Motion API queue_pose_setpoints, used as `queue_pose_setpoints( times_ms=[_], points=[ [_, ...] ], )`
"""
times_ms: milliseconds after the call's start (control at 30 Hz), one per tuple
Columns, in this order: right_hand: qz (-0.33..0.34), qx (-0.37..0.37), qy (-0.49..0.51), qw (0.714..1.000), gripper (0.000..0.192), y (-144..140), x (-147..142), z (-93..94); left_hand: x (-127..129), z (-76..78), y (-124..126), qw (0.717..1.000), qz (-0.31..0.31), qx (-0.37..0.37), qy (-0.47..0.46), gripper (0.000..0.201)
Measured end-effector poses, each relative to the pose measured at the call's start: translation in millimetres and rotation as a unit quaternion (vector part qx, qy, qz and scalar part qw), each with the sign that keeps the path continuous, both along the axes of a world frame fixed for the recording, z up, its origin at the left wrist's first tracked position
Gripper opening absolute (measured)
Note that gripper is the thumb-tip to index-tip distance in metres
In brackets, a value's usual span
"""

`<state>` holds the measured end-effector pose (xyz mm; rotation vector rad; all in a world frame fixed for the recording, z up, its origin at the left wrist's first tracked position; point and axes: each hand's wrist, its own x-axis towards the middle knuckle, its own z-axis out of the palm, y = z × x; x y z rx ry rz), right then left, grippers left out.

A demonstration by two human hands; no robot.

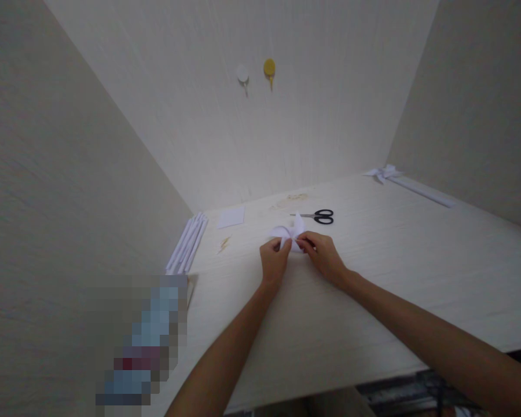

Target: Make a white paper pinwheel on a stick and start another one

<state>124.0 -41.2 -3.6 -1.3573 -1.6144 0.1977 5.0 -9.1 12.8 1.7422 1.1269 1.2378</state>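
Note:
Between my hands is a white paper pinwheel (298, 225), its curled blades standing up over the table. My left hand (274, 260) pinches its near left side with thumb and fingers. From the right, my right hand (323, 253) grips the paper close to the centre, fingertips almost touching the left thumb. The fingers cover the pinwheel's middle, so what is there cannot be made out. Just beyond my right hand lies a pair of scissors (323, 216) with black handles, blades pointing left.
Rolled white paper sticks (186, 243) lie along the left wall, with a square paper sheet (231, 217) nearby. A pinwheel on a stick (417, 188) rests at the right wall. White (242, 74) and yellow hooks (269, 68) hang on the back wall. A pixelated patch covers the lower left.

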Motion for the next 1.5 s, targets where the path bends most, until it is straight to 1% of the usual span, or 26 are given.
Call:
queue_pose_setpoints(
  times_ms=[267,400,533,700,833,1000,1200,1367,1500],
  points=[
    [-0.004,0.023,-0.02,1.0,0.015,1,2,-1.7,0,-1.2,2,1.0,0.012,-0.001,0.002,0.027],
    [-0.003,0.046,-0.068,0.997,0.015,1,7,-2.2,-1,-4.1,4,1.0,0.016,0.002,0.0,0.026],
    [0.003,0.058,-0.12,0.991,0.017,0,10,-0.2,0,-5.4,5,1.0,0.012,0.02,0.01,0.026],
    [-0.004,0.065,-0.163,0.985,0.018,-1,14,1.9,0,-4.2,3,0.999,0.012,0.042,0.027,0.029],
    [0.001,0.068,-0.178,0.982,0.018,0,17,0.1,0,-4.3,2,0.998,0.006,0.044,0.034,0.028],
    [0.021,0.051,-0.181,0.982,0.018,1,17,-1.7,-1,-5.2,2,0.999,0.008,0.039,0.033,0.026],
    [0.016,0.01,-0.215,0.976,0.015,0,16,1.0,-1,-5.2,2,0.999,0.0,0.034,0.033,0.023],
    [0.036,-0.004,-0.29,0.956,0.03,1,18,-1.2,-1,-6.4,3,0.999,-0.007,0.028,0.032,0.023],
    [0.026,-0.009,-0.326,0.945,0.035,1,19,-1.2,-1,-8.7,4,0.998,-0.006,0.036,0.045,0.025]
  ],
)
